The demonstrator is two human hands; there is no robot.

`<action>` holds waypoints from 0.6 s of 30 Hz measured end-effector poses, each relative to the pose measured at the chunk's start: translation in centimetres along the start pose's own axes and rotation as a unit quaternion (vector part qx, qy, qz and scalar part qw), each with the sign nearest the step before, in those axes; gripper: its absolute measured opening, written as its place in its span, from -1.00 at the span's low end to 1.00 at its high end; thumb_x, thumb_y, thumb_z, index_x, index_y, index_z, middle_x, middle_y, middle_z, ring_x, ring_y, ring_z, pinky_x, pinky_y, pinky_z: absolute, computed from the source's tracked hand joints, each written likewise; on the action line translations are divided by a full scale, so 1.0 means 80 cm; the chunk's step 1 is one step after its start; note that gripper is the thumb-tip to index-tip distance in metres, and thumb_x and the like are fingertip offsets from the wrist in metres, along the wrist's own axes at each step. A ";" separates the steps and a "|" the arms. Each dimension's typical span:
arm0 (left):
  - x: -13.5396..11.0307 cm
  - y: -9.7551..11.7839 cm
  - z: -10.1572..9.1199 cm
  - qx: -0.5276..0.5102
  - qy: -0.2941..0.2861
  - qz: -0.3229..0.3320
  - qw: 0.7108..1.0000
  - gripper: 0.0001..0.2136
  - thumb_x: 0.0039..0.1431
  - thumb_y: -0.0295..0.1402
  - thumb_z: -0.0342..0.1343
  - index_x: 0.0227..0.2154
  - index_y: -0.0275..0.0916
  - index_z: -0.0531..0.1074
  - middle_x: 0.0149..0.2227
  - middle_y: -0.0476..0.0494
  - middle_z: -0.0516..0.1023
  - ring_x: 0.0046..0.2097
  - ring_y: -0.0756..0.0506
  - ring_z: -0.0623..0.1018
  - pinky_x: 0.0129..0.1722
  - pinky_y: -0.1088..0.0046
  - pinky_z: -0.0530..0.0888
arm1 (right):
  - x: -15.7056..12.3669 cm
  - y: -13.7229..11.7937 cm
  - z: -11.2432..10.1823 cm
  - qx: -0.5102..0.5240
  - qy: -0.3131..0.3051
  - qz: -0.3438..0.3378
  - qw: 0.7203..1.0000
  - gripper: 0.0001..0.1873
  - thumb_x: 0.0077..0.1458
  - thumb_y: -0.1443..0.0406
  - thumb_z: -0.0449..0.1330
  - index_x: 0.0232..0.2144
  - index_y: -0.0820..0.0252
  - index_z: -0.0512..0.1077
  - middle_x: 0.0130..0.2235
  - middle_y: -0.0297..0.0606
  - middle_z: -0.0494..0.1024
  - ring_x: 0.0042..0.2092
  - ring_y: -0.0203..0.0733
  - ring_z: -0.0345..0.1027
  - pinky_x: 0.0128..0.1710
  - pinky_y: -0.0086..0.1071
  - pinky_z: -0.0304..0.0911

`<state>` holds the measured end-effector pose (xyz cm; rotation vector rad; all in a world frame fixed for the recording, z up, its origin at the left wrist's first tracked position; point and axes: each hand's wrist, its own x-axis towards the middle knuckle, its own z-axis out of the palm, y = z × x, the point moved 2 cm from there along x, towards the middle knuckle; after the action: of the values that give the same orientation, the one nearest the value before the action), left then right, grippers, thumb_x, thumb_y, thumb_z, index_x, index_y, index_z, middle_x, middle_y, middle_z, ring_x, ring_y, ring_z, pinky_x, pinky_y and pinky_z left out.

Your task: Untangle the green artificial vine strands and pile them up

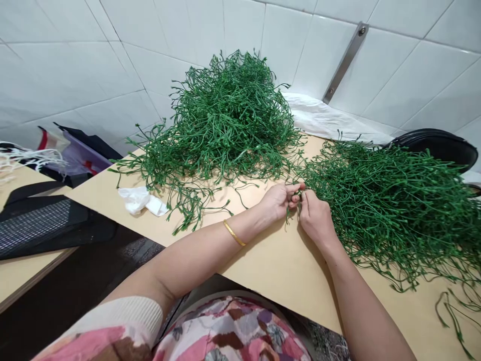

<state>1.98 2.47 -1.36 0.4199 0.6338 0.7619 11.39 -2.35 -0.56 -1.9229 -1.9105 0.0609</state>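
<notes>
Over the table my left hand [280, 200] and my right hand [316, 216] meet, fingers pinched close together. Between them is a thin green strand [287, 215], one end hanging below my left fingers; most of it is hidden by the fingers. A tall heap of similar green strands [233, 115], with small knot-like tips, stands behind my hands to the left. A second, lower heap [398, 200] spreads right beside my right hand. A few loose strands [191, 200] lie to the left of my left hand.
The pale tabletop [263, 260] bears both heaps. Crumpled white tissue [141, 200] lies near its left edge. A black round-edged object [436, 145] stands behind the right heap. White tiled wall [293, 45] with a metal bracket [346, 62] closes the back. Black mesh bag [37, 225] at left.
</notes>
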 end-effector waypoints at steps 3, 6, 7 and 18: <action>-0.001 0.001 0.002 -0.021 0.007 0.014 1.000 -0.92 0.04 -0.54 0.01 -0.50 -0.39 0.37 -0.67 0.06 0.18 -0.68 0.18 0.18 -0.72 0.70 0.02 | 0.003 0.004 0.004 0.096 0.007 -0.009 0.995 -0.72 0.17 0.26 -0.19 -0.50 0.18 0.22 -0.62 -0.36 0.25 -0.58 -0.34 0.08 -0.53 -0.45 -0.09; -0.001 0.001 0.002 -0.034 -0.012 0.028 0.999 -0.92 0.04 -0.57 -0.01 -0.49 -0.40 0.37 -0.61 0.02 0.26 -0.67 0.18 0.18 -0.72 0.69 0.03 | 0.003 0.003 0.005 0.118 0.022 0.000 0.993 -0.71 0.16 0.25 -0.18 -0.49 0.19 0.24 -0.59 -0.32 0.30 -0.57 -0.31 0.10 -0.52 -0.44 -0.07; -0.001 0.001 0.002 -0.038 -0.021 0.030 0.999 -0.92 0.04 -0.58 -0.01 -0.49 -0.40 0.37 -0.59 0.01 0.29 -0.67 0.19 0.17 -0.72 0.69 0.03 | 0.003 0.002 0.005 0.120 0.030 0.007 0.992 -0.72 0.16 0.25 -0.18 -0.44 0.20 0.27 -0.56 -0.30 0.34 -0.55 -0.30 0.12 -0.52 -0.44 -0.06; -0.009 0.003 0.008 -0.055 0.013 0.027 0.998 -0.89 0.03 -0.61 -0.05 -0.48 -0.38 0.35 -0.59 0.02 0.28 -0.69 0.18 0.13 -0.73 0.68 0.04 | 0.002 -0.004 -0.004 0.091 0.019 0.016 0.996 -0.75 0.15 0.26 -0.16 -0.35 0.18 0.29 -0.49 -0.28 0.40 -0.49 -0.26 0.20 -0.48 -0.44 -0.02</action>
<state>1.88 2.00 -0.45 0.3280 0.6039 0.8517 11.19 -2.30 -0.08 -1.8204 -1.7842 0.2007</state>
